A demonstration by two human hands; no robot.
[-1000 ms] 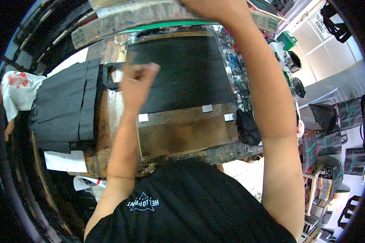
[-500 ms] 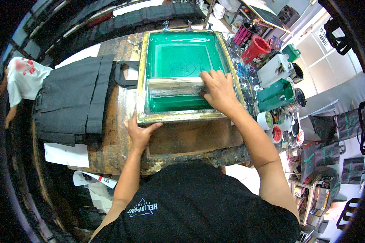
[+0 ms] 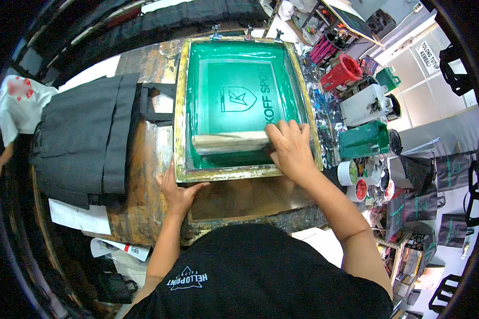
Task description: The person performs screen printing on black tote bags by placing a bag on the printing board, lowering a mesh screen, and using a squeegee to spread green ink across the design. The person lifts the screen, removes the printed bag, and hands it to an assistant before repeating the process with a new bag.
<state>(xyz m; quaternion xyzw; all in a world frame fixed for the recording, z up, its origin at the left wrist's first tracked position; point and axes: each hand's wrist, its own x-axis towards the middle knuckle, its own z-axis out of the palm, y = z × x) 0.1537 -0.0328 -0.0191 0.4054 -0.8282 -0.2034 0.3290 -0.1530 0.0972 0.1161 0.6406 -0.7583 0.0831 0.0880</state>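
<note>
A screen-printing frame [image 3: 181,114] with a yellowed wooden rim lies on the worktable, its mesh [image 3: 239,74] covered in green ink. A shield emblem and lettering show through the mesh. My right hand [image 3: 292,149] is closed over the right end of a wooden-handled squeegee [image 3: 229,141], which lies crosswise near the frame's front edge; its blade is mostly hidden. At the front left corner, my left hand [image 3: 178,191] grips the frame, thumb along the front edge and fingers up the left side. A black bag strap [image 3: 159,114] sticks out beneath the frame's left side.
Stacked black fabric bags [image 3: 85,133] lie at the left of the stained table [image 3: 149,159]. Hinge clamps [image 3: 248,34] hold the frame's far edge. Ink tubs, including a green container [image 3: 364,139] and a red bucket [image 3: 341,72], crowd the right. Another person [image 3: 24,106] stands at far left.
My right hand has drawn the squeegee toward me, down to the front part of the mesh, and more of the emblem and lettering shows. My left hand keeps to the frame's corner. The view has shifted slightly.
</note>
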